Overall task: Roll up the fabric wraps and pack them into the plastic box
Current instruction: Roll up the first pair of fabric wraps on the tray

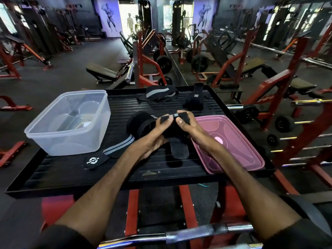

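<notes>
- While the plastic box (71, 141) looked empty on the worktop's (161, 169) left, nothing was packed.
- Beside it, the left hand (154, 139) and right hand (194, 130) pinched a half-rolled fabric wrap (138, 121) in their fingers.
- Behind, a loose wrap (158, 94) and a rolled-looking wrap (195, 102) waited.

The person wore dark, near-black sleeves, seen only at the bottom corners of the view. The left sleeve (59, 238) and the right sleeve (298, 234) were of a matte, slightly napped cloth, and each ended in a plain, unmarked edge near the elbow. Beyond them the left forearm (111, 180) and right forearm (239, 173) were uncovered, as were the left hand (152, 139) and right hand (194, 130). The fingers (180, 122) had short-trimmed nails.
</notes>
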